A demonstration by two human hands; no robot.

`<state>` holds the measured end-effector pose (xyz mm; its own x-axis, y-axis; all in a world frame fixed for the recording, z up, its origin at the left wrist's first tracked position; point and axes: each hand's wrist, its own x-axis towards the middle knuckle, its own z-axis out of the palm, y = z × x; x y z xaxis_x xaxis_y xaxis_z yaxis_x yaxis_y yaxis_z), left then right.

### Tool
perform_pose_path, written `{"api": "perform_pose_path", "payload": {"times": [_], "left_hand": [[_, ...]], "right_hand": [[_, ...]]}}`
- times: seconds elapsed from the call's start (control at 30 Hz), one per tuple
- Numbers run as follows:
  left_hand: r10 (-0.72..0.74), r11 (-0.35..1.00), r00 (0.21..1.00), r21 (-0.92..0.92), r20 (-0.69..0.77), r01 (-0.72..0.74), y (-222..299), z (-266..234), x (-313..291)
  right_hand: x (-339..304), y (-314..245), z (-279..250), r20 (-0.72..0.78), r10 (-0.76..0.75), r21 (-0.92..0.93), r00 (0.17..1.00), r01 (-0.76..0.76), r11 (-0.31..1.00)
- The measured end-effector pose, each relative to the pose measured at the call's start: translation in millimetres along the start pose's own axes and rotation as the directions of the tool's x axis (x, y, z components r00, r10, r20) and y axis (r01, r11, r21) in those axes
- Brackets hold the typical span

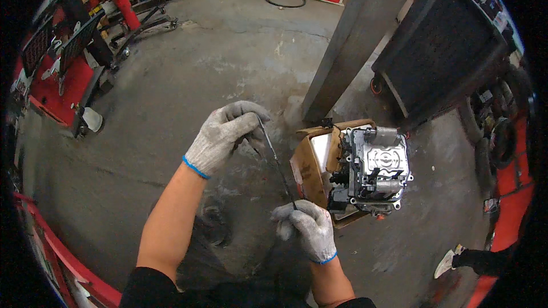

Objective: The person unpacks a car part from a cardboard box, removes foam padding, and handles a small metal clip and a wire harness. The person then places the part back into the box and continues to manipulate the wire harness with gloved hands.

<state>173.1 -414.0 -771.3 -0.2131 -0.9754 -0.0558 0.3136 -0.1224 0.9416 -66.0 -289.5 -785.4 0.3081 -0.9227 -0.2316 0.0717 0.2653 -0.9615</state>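
Observation:
In front of me, both gloved hands hold a long, thin, dark strip stretched between them, slanting down from left to right. My left hand is closed, pinching its upper end between thumb and fingers. Its lower end sits in the closed fingers of my right hand. The gloves are grey-white knit with blue cuffs. Just right of my hands, a silver and black machine unit with metal cylinders rests on an opened cardboard box. The strip's exact kind cannot be made out.
A slanting grey post rises behind the box, beside a large dark wheeled cabinet. Several tyres line the right wall. Another person's shoe shows at lower right. A red stand is at left; a black ring lies far off.

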Motion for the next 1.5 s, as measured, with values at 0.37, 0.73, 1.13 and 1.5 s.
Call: {"api": "perform_pose_path", "payload": {"times": [0.37,0.73,1.13,1.5], "left_hand": [[-0.088,0.988,0.967,-0.103,0.241,0.116,-10.9,22.7,-0.9],[0.321,0.793,0.941,0.513,0.109,-0.33,-15.1,31.4,3.7],[0.404,0.363,0.772,0.689,0.49,-0.627,-7.3,56.0,-24.4],[0.33,0.572,0.862,0.645,0.385,-0.507,-16.9,82.1,-29.1]], "right_hand": [[11.1,-19.4,2.1,-0.071,-0.07,0.079,0.995,0.076,0.994],[24.4,-39.5,0.9,-0.236,-0.327,-0.344,0.915,0.236,0.909],[26.0,-57.3,-18.2,0.098,-0.47,-0.869,0.877,0.305,0.39],[13.3,-79.8,-35.6,0.31,-0.378,-0.934,0.873,0.353,0.049]]}}
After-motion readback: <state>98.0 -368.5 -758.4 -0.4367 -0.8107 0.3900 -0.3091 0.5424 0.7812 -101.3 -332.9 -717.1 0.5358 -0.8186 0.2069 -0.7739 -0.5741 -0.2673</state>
